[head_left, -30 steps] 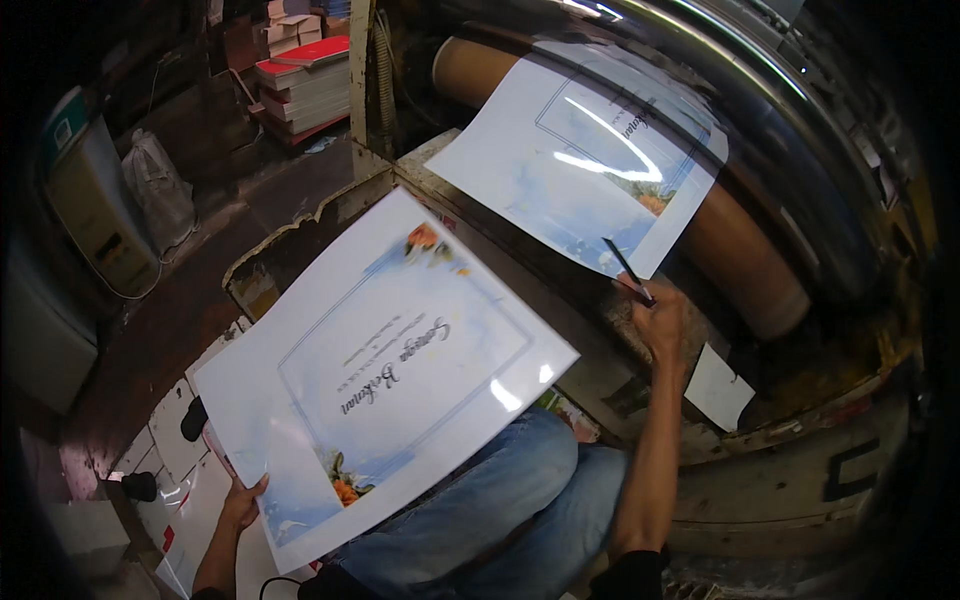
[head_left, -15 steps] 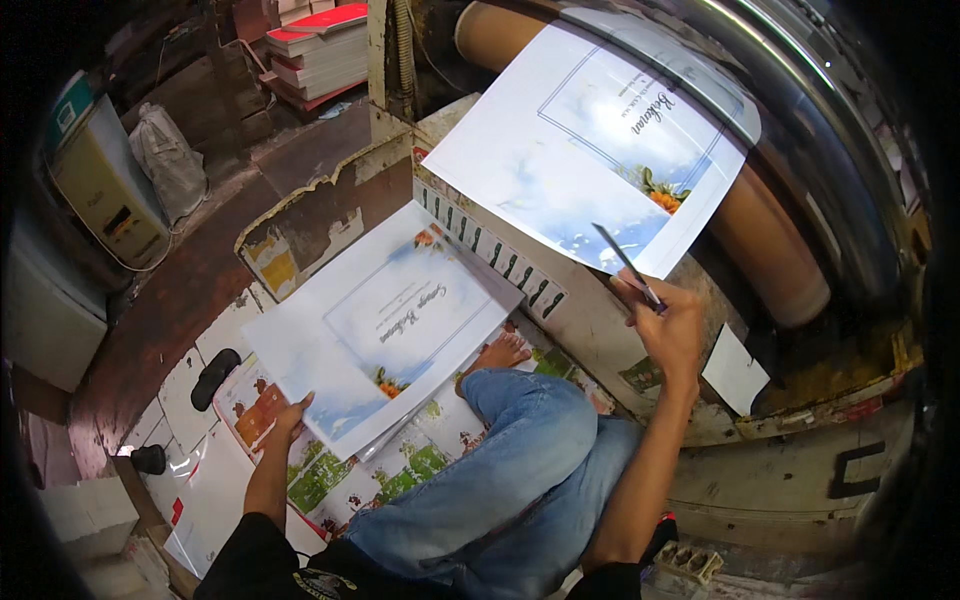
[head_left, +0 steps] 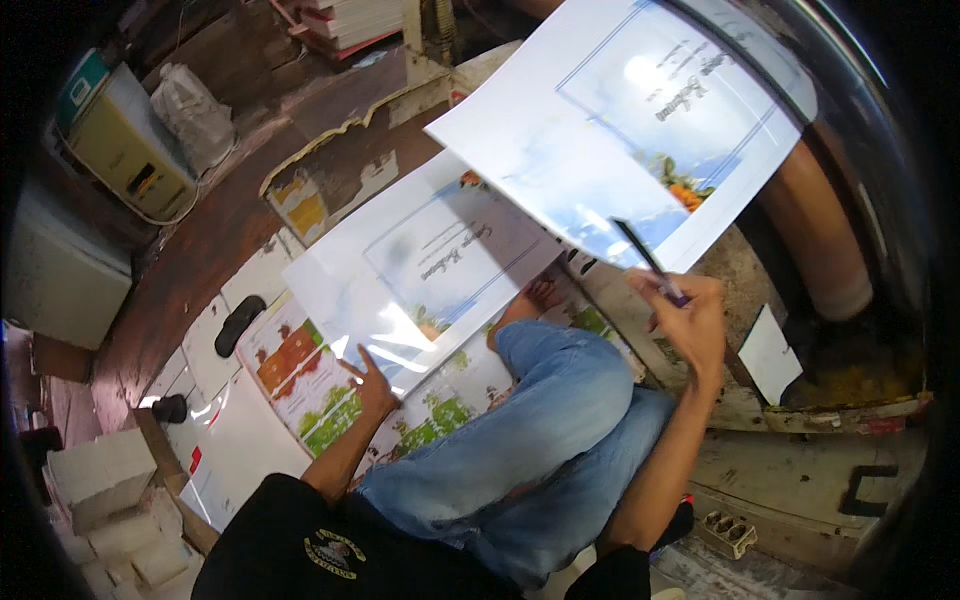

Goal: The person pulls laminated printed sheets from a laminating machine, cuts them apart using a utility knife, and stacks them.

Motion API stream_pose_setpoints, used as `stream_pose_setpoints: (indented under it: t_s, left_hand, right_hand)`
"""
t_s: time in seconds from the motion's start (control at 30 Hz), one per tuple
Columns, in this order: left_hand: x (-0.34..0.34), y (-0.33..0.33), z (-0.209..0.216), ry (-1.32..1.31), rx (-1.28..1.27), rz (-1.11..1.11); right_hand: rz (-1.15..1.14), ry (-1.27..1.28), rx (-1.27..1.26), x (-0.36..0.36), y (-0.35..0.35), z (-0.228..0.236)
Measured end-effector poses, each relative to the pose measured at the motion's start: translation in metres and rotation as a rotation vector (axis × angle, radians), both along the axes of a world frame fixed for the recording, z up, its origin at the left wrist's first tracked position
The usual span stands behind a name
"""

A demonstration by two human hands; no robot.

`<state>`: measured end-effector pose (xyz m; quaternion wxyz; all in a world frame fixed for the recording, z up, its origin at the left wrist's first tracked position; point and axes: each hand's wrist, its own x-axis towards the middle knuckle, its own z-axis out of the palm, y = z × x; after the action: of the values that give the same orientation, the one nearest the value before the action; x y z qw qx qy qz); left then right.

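Note:
My left hand (head_left: pixel 372 388) is at the near edge of a glossy printed sheet (head_left: pixel 350 275) with a blue sky design, a flower corner and a frame. Its fingers are spread, one of them lying over the sheet's edge. My right hand (head_left: pixel 692 318) grips a slim knife (head_left: pixel 645 252) with a dark blade pointing up and left. The blade is in front of the lower edge of a second, similar sheet (head_left: pixel 560 150), which hangs from a machine's rollers. That sheet partly covers and shades the lower one.
A brown roller (head_left: pixel 820 225) and a shiny metal roller (head_left: pixel 850 90) are at the right. Under the lower sheet lies a colourful printed sheet (head_left: pixel 440 415). A white card (head_left: pixel 768 355) leans by the machine. A black object (head_left: pixel 240 325) lies on white tiles.
My left hand has let go of the lower sheet's left corner and moved right along its near edge, fingers spreading. The hanging sheet now overlaps the lower one. The whole view has shifted.

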<state>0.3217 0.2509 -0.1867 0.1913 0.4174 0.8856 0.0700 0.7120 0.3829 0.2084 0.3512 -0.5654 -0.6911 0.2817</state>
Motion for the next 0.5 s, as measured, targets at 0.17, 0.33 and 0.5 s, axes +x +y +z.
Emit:
stream_pose_setpoints:
  t_s: [0.17,0.33,0.5]
  left_hand:
    - [0.013,-0.016,0.017,-0.238,0.06,-0.023]
    - [0.046,0.034,0.114,-0.081,-0.076,-0.396]
    - [0.107,0.1,0.24,-1.838,0.414,-0.42]
  right_hand:
    - [0.185,0.004,-0.04,-0.003,-0.015,0.024]
    - [0.339,0.092,-0.159,-0.008,-0.017,0.06]
    - [0.423,-0.004,-0.46,0.002,-0.009,0.077]
